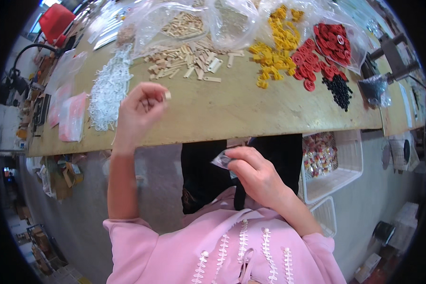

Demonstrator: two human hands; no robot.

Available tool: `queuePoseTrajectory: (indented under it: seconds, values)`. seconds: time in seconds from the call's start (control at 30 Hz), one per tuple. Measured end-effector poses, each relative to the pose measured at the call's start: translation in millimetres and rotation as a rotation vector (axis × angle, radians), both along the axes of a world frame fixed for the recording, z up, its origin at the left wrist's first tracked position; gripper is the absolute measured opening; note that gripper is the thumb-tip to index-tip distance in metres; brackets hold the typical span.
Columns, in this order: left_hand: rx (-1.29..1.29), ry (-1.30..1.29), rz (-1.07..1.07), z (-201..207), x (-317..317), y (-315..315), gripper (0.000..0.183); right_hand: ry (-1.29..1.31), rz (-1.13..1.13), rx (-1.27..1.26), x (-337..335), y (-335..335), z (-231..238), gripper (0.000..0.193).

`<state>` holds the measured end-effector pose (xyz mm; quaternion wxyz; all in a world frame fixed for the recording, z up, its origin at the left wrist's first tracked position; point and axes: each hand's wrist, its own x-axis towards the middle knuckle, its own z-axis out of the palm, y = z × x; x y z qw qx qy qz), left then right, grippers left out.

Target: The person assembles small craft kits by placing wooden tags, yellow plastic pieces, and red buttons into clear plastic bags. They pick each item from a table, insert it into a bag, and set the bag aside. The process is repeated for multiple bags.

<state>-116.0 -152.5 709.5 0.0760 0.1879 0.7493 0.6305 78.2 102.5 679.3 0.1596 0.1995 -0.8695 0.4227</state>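
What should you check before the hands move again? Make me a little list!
1. Left hand pinches a small beige piece at its fingertips: ok.
2. Right hand grips a small clear bag: ok.
3. Bag mouth open: cannot tell.
4. Beige pieces, yellow pieces, red discs and black bits lie in separate piles: ok.
5. White basket stands beside the table, within view: ok.

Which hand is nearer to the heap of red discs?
Right. The right hand is below the table edge, lower left of the red discs; the left hand is over the table, farther left of them.
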Motion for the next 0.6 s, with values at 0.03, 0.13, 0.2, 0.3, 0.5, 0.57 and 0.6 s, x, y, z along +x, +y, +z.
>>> queuePoseTrajectory:
  seconds: [0.03,0.13,0.2,0.3,0.5,0.57,0.6]
  values:
    - [-0.008,0.042,-0.060,4.2,22.2,8.1,0.021,0.008,0.009,0.011,-2.0,0.0,0.7,0.024]
    - [-0.101,0.204,-0.256,21.0,75.4,25.5,0.027,0.039,0.025,0.006,-8.8,-5.5,11.9,0.022]
    - [-0.160,0.299,-0.316,24.2,91.3,34.4,0.029,0.038,0.030,-0.007,-9.7,-7.3,12.3,0.023]
    - [-0.220,0.396,-0.335,22.9,99.7,40.6,0.037,0.057,0.020,0.005,-7.6,-8.1,13.9,0.025]
    - [-0.269,0.371,-0.314,24.2,104.1,40.1,0.034,-0.011,0.057,-0.023,-4.9,-8.3,12.6,0.025]
    - [-0.236,0.354,-0.361,18.6,102.1,40.8,0.032,-0.018,0.065,-0.015,-5.4,-7.6,10.6,0.026]
    - [-0.249,0.402,-0.378,19.9,100.2,42.2,0.030,-0.022,0.069,-0.012,-5.6,-7.1,10.1,0.026]
